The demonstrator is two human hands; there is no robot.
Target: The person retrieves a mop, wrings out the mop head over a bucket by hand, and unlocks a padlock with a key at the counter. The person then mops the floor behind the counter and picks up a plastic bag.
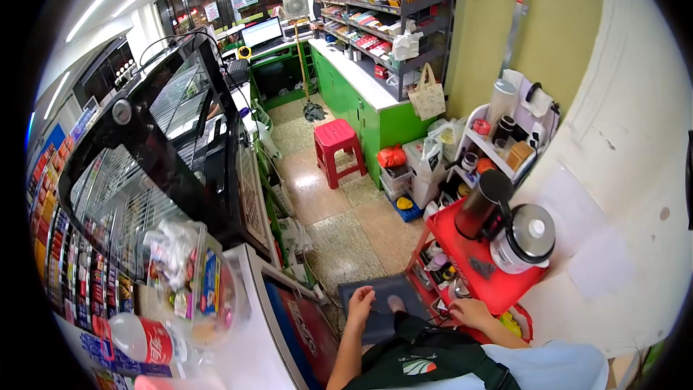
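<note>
My left hand is held in front of my body above the dark floor mat, fingers loosely bent and apart, with nothing visible in it. My right hand is at the other side, close to the lower front of the red cart; its fingers are partly bent and I see nothing held. Between the hands lies the dark green apron, worn over a light blue top. On the cart's upper tray stand a dark jug with a handle and a white cooker with a metal lid.
A red stool stands on the tiled floor ahead. The glass display case rises at the left, behind a white counter with a bottle and a plastic tub. Green cabinets line the right. A mop stands farther back.
</note>
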